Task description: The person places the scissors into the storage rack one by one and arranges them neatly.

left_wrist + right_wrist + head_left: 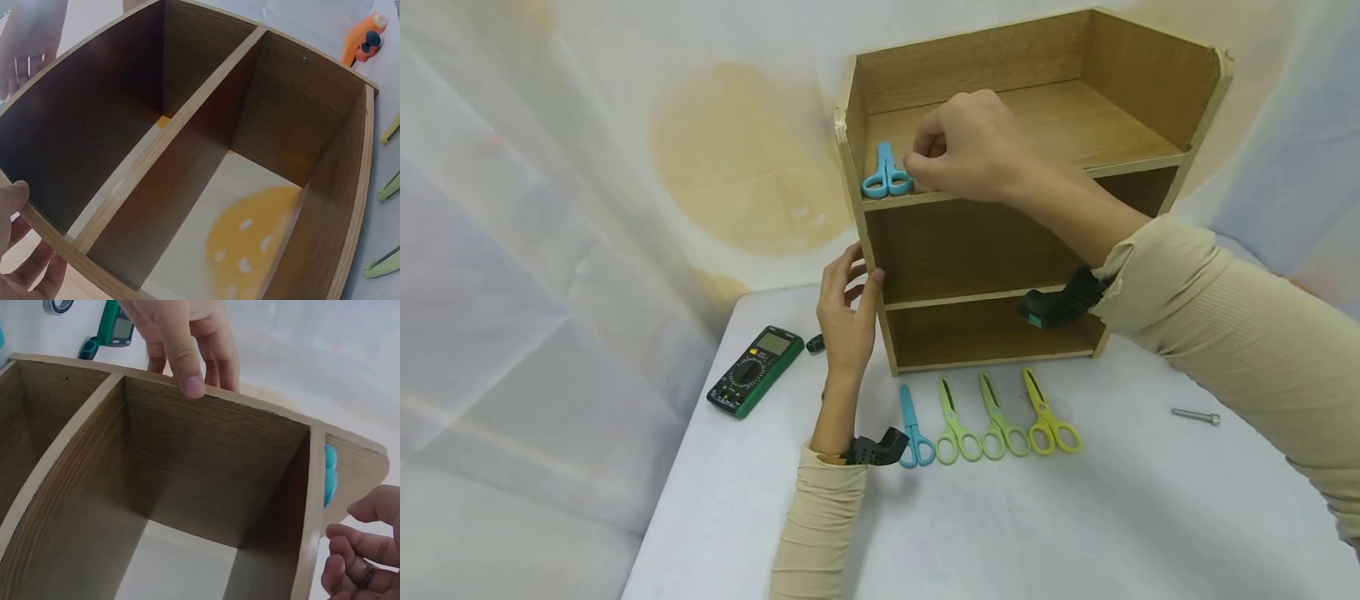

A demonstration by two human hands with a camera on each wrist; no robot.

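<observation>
A small wooden shelf unit stands at the back of the table. My left hand grips its left side panel, the thumb on the front edge and the fingers around the outside. On the top board, at its left front corner, lies a pair of blue scissors, handles toward me. Beside those handles is my right hand, with loosely curled fingers and nothing in its grasp; in the right wrist view its thumb is apart from the fingers. The scissors' handles show there past the board's edge.
Before the unit lie another pair of blue scissors, two green pairs and a yellow pair. A green multimeter is at the left, a metal bolt at the right. An orange object shows in the left wrist view.
</observation>
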